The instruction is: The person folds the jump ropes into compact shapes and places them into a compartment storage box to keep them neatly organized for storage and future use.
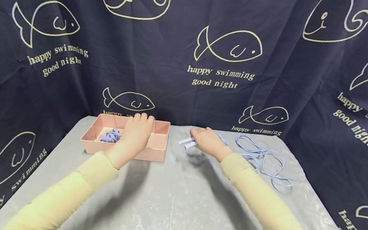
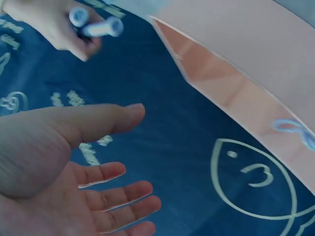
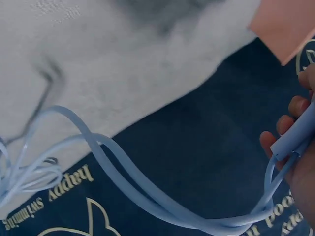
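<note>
A jump rope's two light blue handles (image 1: pixel 190 144) are gripped together by my right hand (image 1: pixel 209 142), held above the table right of centre. Its blue cord (image 3: pixel 147 196) runs from the handles in the right wrist view and lies in loose loops on the table's right side. On the left stands a pink rectangular box (image 1: pixel 154 154) with a coiled blue-purple cord bundle (image 1: pixel 111 136) inside. Over the box is my left hand (image 1: pixel 135 132). In the left wrist view its fingers (image 2: pixel 120 196) are extended and spread from the thumb, holding nothing.
A grey cloth covers the table (image 1: pixel 163 204). Close behind its far edge hangs a dark blue curtain (image 1: pixel 178 103) with fish drawings and lettering, which also stands along both sides.
</note>
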Motion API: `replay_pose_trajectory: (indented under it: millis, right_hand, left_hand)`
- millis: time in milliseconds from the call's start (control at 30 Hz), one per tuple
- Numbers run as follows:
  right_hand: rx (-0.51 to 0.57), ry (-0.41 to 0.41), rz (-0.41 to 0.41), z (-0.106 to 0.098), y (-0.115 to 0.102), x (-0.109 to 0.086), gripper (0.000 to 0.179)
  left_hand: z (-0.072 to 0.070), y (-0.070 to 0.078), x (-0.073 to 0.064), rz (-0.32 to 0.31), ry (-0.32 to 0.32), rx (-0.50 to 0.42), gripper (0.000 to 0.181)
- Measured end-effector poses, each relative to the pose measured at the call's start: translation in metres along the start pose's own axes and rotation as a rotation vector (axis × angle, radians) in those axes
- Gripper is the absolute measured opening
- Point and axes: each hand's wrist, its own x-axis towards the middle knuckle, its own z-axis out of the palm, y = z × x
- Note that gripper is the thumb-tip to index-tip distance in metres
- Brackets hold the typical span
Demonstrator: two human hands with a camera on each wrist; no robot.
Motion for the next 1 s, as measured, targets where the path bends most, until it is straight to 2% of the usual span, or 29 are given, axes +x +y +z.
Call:
replay_pose_trajectory:
  millis: [267,433,600,767,867,1000]
  right_hand:
    - [-0.008,0.121,-0.019,-0.036,-0.006,0.0,0.029]
    - [0.002,0.15,-0.012,-0.055,-0.018,-0.001,0.028]
    - [-0.01,0.213,0.005,-0.069,-0.036,-0.005,0.027]
    - [0.028,0.287,0.062,-0.076,-0.054,-0.01,0.026]
    - [0.06,0.308,0.085,-0.078,-0.061,-0.012,0.026]
    - [0.097,0.313,0.101,-0.076,-0.067,-0.016,0.026]
  left_hand:
    - [-0.017,0.032,-0.007,0.057,0.085,-0.033,0.073]
    - [-0.03,0.053,-0.009,0.083,0.152,-0.088,0.078]
    - [-0.03,0.072,-0.011,0.105,0.22,-0.124,0.072]
    - [-0.023,0.085,-0.011,0.049,0.266,-0.082,0.052]
    - [-0.018,0.089,-0.011,0.015,0.278,-0.057,0.044]
    - [-0.008,0.09,-0.012,0.001,0.264,-0.036,0.033]
